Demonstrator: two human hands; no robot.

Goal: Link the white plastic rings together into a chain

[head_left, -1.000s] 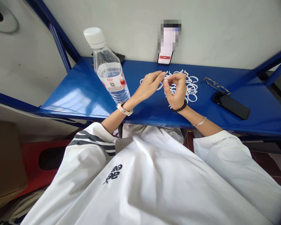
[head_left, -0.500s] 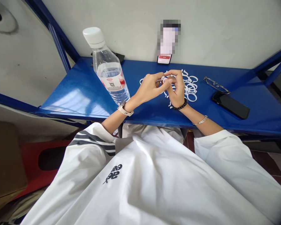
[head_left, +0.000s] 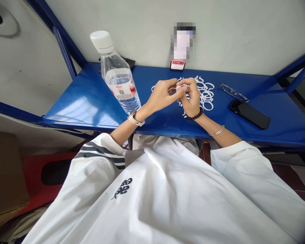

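Above the blue table, my left hand (head_left: 161,94) and my right hand (head_left: 192,99) meet at the fingertips. Between them is a white plastic ring (head_left: 178,88), pinched by the thumbs and fingers of both; most of it is hidden behind the fingers. A pile of similar white rings (head_left: 207,94) with small clasp-like ends lies just beyond and right of my right hand. Part of another white ring (head_left: 153,88) shows on the table left of my left hand.
A large water bottle (head_left: 119,76) stands on the blue table (head_left: 152,123), close to my left wrist. A phone (head_left: 178,65) leans upright against the wall. Glasses (head_left: 234,93) and a black phone (head_left: 250,114) lie at the right. Blue metal braces (head_left: 64,51) flank the tabletop.
My right fingers have shifted slightly around the white ring and curl a little lower over it. My left hand has hardly moved; the things on the table lie as before.
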